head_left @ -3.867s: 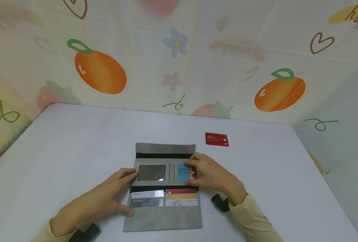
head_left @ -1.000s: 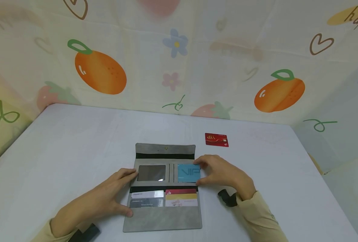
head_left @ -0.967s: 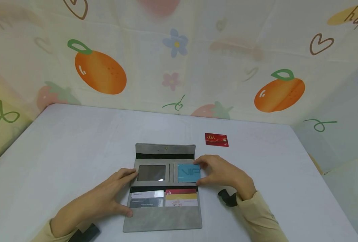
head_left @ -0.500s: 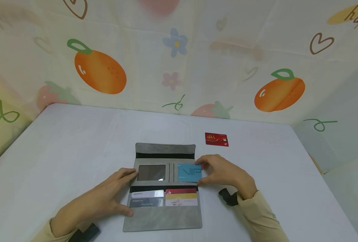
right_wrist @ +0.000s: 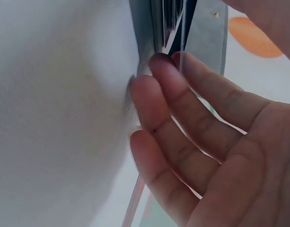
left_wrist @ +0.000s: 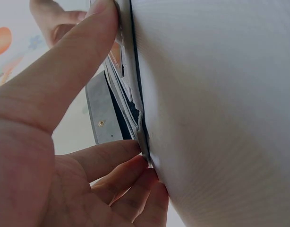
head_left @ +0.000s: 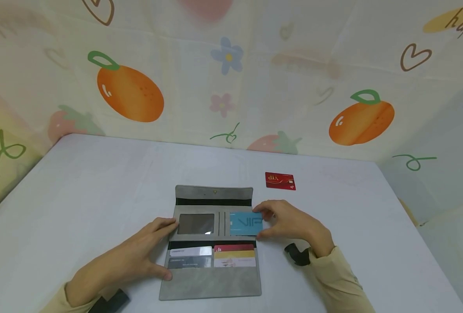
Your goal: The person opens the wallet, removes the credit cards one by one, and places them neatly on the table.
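Observation:
A grey wallet (head_left: pixel 212 283) lies unfolded on the table, its flap at the far end. From the upper right slot a blue VIP card (head_left: pixel 244 224) sticks out rightward, past the wallet's side. My right hand (head_left: pixel 294 224) pinches that card's right end between thumb and fingers. At the wallet's left side rests my left hand (head_left: pixel 127 256), with the thumb on the lower part and the extended fingers along the edge. The left wrist view shows its fingertips (left_wrist: pixel 140 163) right at the wallet's edge. The lower panel holds grey cards (head_left: pixel 190 261) and red, yellow and white cards (head_left: pixel 235 261).
A red VIP card (head_left: pixel 280 181) lies on the white tabletop (head_left: pixel 110 178), beyond the wallet to the right. Left of the slots is a dark clear window (head_left: pixel 196 224). A patterned cloth (head_left: pixel 278 95) hangs behind the table.
The blue card has slid rightward with my right hand, now overhanging the wallet's edge. A red patch seen beside it earlier no longer shows. My left hand has stayed put.

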The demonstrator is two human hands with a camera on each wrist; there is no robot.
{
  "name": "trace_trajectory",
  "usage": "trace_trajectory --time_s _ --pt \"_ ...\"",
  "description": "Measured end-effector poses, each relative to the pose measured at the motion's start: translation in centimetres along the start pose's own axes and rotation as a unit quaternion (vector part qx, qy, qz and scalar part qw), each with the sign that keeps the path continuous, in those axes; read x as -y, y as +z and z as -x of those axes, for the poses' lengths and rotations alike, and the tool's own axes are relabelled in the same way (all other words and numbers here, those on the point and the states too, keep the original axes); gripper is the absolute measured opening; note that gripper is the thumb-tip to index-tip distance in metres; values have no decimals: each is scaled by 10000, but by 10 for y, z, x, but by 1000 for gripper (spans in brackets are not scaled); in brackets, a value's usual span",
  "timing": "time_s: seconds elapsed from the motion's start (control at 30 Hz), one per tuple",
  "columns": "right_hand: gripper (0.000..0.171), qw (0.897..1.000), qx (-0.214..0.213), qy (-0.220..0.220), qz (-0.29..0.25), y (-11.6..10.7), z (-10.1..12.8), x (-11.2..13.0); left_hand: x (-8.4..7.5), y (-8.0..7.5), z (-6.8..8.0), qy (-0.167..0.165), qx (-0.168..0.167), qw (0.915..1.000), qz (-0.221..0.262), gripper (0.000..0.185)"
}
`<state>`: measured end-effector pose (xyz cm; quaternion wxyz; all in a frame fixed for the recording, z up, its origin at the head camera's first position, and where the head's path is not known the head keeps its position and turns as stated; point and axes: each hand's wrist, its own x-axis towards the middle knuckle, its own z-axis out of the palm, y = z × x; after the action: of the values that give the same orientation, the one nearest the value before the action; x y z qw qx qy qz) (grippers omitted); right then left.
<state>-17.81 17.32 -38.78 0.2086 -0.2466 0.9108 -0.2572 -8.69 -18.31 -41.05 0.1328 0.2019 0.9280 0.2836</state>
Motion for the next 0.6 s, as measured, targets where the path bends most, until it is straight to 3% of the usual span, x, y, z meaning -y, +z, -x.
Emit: trace_trajectory --time_s 0.3,0.6 --pt "46 9993 -133 -335 -35 2 -2 0 0 0 0 22 -24 10000 -36 113" --pt "42 9994 -58 -104 -338 -2 0 -3 1 0 0 98 -81 9998 -120 114"
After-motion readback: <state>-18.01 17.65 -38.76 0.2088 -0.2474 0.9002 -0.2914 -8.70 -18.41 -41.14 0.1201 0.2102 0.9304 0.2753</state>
